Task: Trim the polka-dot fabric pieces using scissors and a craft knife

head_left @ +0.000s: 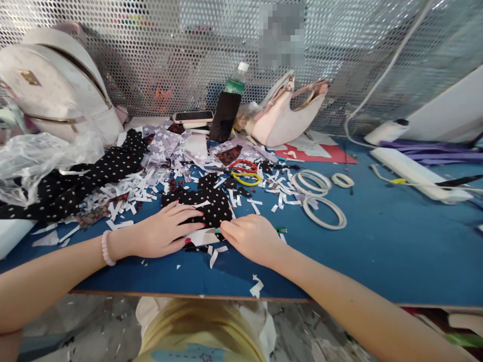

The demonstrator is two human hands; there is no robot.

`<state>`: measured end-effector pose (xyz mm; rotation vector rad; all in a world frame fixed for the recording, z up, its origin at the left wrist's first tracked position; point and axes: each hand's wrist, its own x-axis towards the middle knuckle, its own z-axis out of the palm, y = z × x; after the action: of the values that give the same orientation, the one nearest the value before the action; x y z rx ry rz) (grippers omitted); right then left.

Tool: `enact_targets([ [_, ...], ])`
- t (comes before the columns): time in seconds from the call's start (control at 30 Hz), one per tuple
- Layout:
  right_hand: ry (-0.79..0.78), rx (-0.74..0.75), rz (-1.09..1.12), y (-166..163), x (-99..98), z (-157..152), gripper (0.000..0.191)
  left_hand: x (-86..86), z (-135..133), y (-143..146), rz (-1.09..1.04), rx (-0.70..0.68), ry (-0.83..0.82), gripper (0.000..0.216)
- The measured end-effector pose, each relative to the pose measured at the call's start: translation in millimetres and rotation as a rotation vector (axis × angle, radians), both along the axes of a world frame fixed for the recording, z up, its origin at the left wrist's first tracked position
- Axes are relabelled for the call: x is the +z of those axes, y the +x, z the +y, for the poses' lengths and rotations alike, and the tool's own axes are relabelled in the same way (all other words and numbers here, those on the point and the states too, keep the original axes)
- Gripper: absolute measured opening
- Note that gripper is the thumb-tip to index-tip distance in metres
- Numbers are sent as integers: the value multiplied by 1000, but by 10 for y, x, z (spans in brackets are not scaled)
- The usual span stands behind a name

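My left hand [162, 231] lies flat with fingers spread, pressing on a piece of black fabric with white dots [217, 203] on the table. Beneath its fingertips, at the fabric's near edge, is a white strip [202, 237]. My right hand [254, 239] is closed at the right end of that strip, its fingers touching the fabric. A green end of a slim tool [281, 230] sticks out behind this hand; most of the tool is hidden, and its kind cannot be made out. Small white scraps [214, 257] lie close to both hands.
Beyond the fabric are scissors with red and yellow handles [245, 176] among many scraps. Tape rolls [325, 212] lie to the right. Along the mesh wall stand a backpack [56, 85], a bottle [236, 83], a phone [193, 117] and a pale handbag [279, 123].
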<state>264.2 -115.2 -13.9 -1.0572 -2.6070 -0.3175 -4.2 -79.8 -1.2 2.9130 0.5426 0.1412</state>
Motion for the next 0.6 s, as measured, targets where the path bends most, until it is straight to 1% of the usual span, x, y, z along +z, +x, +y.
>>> enact_targets([
  [0.6,2,34,5,-3,-21,2,35,-9,-6,7,16,-2,32,44],
])
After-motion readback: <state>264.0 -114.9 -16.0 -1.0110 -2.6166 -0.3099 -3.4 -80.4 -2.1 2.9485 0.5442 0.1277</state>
